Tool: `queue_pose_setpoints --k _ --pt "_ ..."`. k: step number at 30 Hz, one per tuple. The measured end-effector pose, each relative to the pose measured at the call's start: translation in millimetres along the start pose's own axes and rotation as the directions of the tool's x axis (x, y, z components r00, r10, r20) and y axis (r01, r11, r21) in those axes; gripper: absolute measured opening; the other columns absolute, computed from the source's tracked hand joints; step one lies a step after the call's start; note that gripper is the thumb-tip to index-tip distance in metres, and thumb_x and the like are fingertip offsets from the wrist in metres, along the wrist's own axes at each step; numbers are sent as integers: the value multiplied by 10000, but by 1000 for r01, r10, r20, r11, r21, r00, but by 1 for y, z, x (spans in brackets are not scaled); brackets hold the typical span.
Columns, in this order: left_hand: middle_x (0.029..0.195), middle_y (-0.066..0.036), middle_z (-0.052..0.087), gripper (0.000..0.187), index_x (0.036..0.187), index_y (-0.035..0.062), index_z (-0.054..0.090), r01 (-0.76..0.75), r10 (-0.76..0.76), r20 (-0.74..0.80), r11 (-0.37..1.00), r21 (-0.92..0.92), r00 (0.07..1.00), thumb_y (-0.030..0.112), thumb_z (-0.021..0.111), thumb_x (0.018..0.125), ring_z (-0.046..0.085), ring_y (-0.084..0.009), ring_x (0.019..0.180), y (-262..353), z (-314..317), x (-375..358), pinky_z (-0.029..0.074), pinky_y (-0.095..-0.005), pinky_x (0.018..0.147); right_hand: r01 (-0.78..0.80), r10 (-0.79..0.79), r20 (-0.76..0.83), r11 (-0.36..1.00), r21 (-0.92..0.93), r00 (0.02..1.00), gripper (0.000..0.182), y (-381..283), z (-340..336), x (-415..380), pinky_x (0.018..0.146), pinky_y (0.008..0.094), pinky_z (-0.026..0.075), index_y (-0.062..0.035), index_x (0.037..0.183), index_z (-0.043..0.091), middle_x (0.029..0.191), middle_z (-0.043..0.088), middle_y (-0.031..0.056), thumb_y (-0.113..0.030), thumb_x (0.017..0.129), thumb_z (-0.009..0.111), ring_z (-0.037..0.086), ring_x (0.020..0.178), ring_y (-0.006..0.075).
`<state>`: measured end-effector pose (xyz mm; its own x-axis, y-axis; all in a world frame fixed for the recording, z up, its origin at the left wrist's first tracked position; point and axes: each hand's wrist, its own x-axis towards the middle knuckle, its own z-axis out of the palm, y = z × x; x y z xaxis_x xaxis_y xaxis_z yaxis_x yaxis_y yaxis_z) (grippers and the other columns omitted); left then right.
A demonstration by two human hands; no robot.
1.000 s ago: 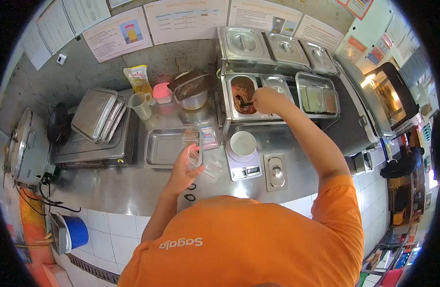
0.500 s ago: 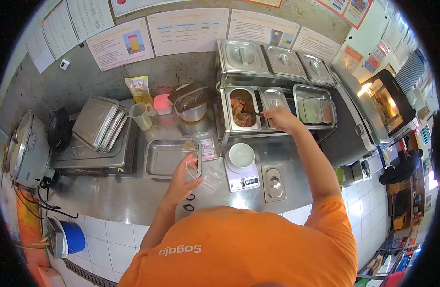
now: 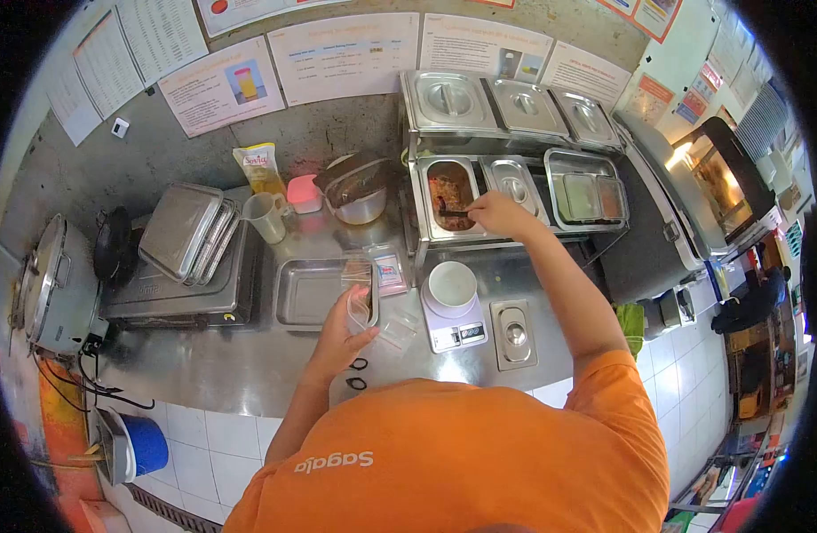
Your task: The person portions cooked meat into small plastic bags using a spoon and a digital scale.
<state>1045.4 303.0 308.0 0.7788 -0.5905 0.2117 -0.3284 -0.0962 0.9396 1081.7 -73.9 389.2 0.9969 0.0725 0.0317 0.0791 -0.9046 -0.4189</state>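
Head view shows the scooping step: the right hand [image 3: 495,213] is closed on a spoon [image 3: 450,212] dipped into the open food pan [image 3: 450,191], the left hand [image 3: 339,327] pinches a clear bag [image 3: 361,299] above the counter [image 3: 204,351], so the spoon likely must be carried level.

Orange tee [image 3: 453,462], short slvs, white mirrored "Sagala" txt [image 3: 334,461], bare forearms

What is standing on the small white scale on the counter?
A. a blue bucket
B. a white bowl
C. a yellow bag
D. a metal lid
B. The white bowl sits on top of the scale, just in front of the open food pan where the right hand holds a dark spoon.
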Motion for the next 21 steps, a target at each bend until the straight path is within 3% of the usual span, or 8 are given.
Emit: queue_pose_setpoints --k 1,2,4,5,7,8,11,21 --pt "1331 -169 473 784 1374 -29 307 10 -10 1 1000 10 1000 265 713 771 423 -299 1248 2 -2 -1 289 -381 1059 55 -48 -44 987 153 998 298 11 2 -1 590 352 478 44 990 670 704 659 141 -164 815 551 615 628 239" --pt "1333 -167 472 780 1370 -33 309 19 -19 2 1000 20 1000 267 712 773 423 -299 1248 3 -3 -2 292 -380 1058 56 -49 -46 987 152 998 298 9 -3 -6 590 352 478 44 990 670 704 659 141 -164 815 551 615 628 239" --pt "1337 -165 470 776 1366 -33 312 16 -16 -6 999 33 1000 271 711 775 425 -298 1248 1 -4 -4 291 -381 1059 -433 407 176 717 547 896 219 -3 -16 -23 391 328 335 -10 897 686 575 537 61 -144 830 526 448 429 175" --pt "1340 -162 469 772 1363 -32 315 18 -17 -13 999 45 1000 275 711 776 426 -297 1247 0 -4 -4 290 -381 1060 -431 406 174 720 544 897 219 -1 -15 -28 391 328 335 -10 897 686 575 537 61 -144 830 526 448 429 175" --pt "1344 -161 466 771 1361 -31 318 7 -7 -24 1000 13 1000 281 711 775 424 -297 1250 -5 -1 -3 291 -381 1060 -414 447 204 443 795 871 258 5 -10 -38 358 244 212 17 1046 642 552 415 -28 -131 876 515 307 416 63" --pt "1347 -160 463 771 1358 -31 322 -1 1 -33 1000 -15 999 287 711 774 423 -298 1254 -2 1 -2 292 -381 1059 -417 464 203 423 805 862 322 5 -10 -42 365 241 224 32 1139 598 555 404 -38 -144 878 531 302 414 65" --pt "1358 -170 451 791 1365 -28 312 -21 21 -9 999 -50 1000 338 708 785 413 -304 1265 10 7 7 292 -383 1060 -346 491 98 445 826 866 321 0 -5 -55 368 241 219 28 1143 601 556 401 -48 -145 880 533 298 423 61" --pt "1364 -214 423 812 1365 -24 319 -293 292 45 956 15 955 426 693 801 388 -307 1286 39 30 92 281 -383 1067 -256 490 67 330 909 869 338 -7 4 -64 372 236 215 30 1165 586 559 387 -61 -150 882 543 282 411 58"
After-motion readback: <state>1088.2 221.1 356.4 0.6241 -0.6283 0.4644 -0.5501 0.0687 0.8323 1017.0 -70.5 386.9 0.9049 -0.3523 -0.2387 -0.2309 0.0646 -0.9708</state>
